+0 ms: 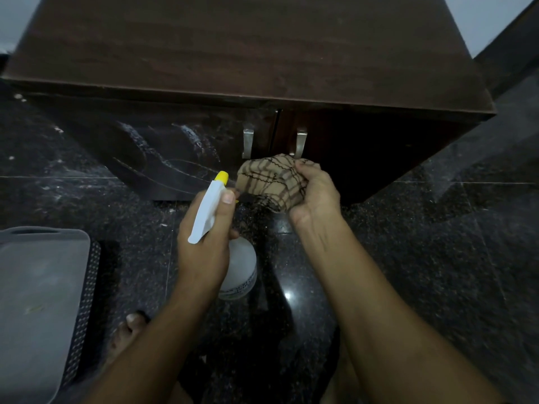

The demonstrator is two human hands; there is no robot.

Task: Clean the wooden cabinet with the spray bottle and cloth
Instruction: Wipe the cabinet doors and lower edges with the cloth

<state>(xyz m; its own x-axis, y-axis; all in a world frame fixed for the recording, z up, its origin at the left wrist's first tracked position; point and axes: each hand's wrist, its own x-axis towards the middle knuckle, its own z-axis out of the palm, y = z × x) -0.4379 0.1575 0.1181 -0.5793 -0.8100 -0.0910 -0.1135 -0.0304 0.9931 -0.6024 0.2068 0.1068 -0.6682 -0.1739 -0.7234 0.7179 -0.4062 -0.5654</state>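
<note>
A low dark wooden cabinet (248, 53) stands in front of me, with two doors and two metal handles (300, 142). The left door shows pale wipe streaks. My left hand (204, 243) grips a spray bottle (240, 269) with a white trigger head and yellow nozzle aimed toward the cloth. My right hand (316, 196) holds a bunched tan cloth (268, 182) with dark wavy stripes, just below the right handle and close to the cabinet front.
The floor is dark polished granite (437, 258) with a light glare. A grey plastic bin (38, 301) with a perforated side sits at the lower left. My bare foot (128, 333) rests on the floor beside it.
</note>
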